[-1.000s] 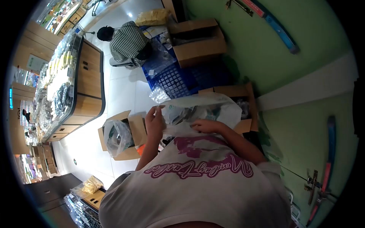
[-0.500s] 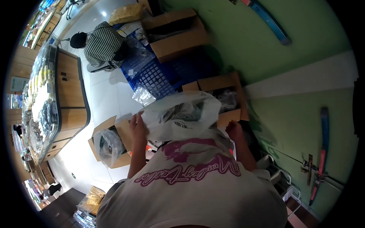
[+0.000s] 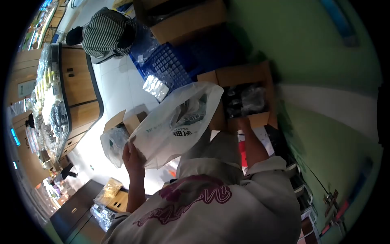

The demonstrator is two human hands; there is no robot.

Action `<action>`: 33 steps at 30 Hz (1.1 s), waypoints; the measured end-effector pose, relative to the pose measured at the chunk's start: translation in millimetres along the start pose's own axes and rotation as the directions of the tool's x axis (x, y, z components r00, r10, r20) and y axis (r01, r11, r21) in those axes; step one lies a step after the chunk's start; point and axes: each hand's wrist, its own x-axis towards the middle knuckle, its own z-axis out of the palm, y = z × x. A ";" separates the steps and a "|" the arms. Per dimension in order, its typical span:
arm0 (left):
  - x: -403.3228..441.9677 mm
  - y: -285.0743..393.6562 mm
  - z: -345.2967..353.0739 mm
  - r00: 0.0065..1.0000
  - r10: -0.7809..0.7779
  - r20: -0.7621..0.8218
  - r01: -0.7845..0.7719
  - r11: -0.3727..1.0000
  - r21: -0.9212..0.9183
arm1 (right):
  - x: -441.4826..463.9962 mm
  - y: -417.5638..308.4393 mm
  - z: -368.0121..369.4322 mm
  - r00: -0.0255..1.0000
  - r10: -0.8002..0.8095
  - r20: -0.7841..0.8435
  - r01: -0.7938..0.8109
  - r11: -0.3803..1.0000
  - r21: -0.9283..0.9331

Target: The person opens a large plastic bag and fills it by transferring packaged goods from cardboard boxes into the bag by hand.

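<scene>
My left hand [image 3: 133, 156] is closed on the edge of a large translucent plastic bag [image 3: 162, 136] with dark printing. The bag hangs in front of me, and dark items show through its far end. My right hand [image 3: 244, 123] is at the near flap of an open cardboard box [image 3: 260, 120]. Its fingers are dim and hard to make out. Inside that box lie dark items and a clear plastic-wrapped bundle [image 3: 254, 99].
Another open box [image 3: 134, 122] with a plastic-lined bundle stands at the left. Beyond the bag are a blue plastic pallet [image 3: 168, 65] and a larger carton [image 3: 191, 26]. A person in a striped shirt [image 3: 107, 34] crouches nearby. A green wall [image 3: 300, 49] borders the right.
My left hand has moved left and down, stretching the bag out toward me. My right hand has moved forward to the box at the right. The view has shifted.
</scene>
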 end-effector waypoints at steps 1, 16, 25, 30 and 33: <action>-0.2 1.2 8.6 0.996 -0.084 0.009 0.084 0.996 -0.040 | -1.5 -21.3 2.4 0.999 -0.019 -0.042 0.022 0.998 0.060; -6.2 -50.7 44.5 0.981 -0.101 -0.164 0.114 0.991 0.075 | 34.9 -47.1 50.2 0.951 -0.306 0.036 0.220 0.593 -0.775; -36.4 -41.2 72.7 0.995 -0.102 -0.021 0.100 0.992 -0.075 | 1.6 -28.0 8.4 0.863 -0.465 0.196 0.458 0.556 -0.694; -45.4 -38.8 66.5 0.995 -0.087 0.048 0.094 0.983 -0.157 | -46.5 -31.4 -81.7 0.739 -0.644 -0.198 0.617 0.765 -0.185; -58.2 -30.0 64.1 0.993 -0.075 0.086 0.087 0.985 -0.147 | -110.5 -55.7 -144.5 0.883 -0.354 -0.310 0.467 0.737 0.488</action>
